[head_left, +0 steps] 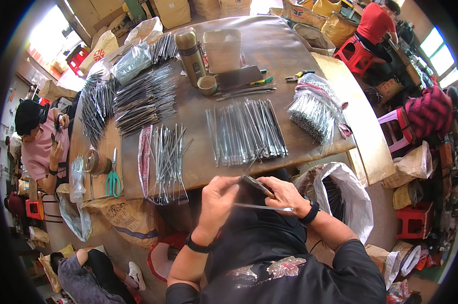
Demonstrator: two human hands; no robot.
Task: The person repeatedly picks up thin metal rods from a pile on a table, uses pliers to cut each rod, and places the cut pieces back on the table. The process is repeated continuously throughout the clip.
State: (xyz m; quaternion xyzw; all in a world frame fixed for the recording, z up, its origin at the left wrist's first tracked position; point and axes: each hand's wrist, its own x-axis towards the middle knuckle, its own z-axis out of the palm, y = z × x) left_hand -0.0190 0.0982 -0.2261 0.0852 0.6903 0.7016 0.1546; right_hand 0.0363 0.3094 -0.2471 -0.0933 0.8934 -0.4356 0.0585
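My left hand [218, 203] is closed in a pinch around a thin metal rod [253, 161], whose far end points at the table edge. My right hand [283, 194] is wrapped around a dark metal hand tool that looks like pliers [257, 185]; its tip meets the rod by my left fingertips. Below both hands a long shiny metal strip [262, 206] crosses over my lap; what holds it is hidden. Just beyond my hands, a row of thin metal rods [246, 130] lies side by side on the table. A looser pile of rods [165, 159] lies to its left.
On the brown table [269, 45] stand a flask [189, 55], a cup [207, 85] and a plastic bin [222, 50]. A bagged rod bundle [317, 111] lies right, green scissors [113, 180] left. An open white sack [348, 197] stands beside my right arm. A co-worker in pink [46, 142] sits left.
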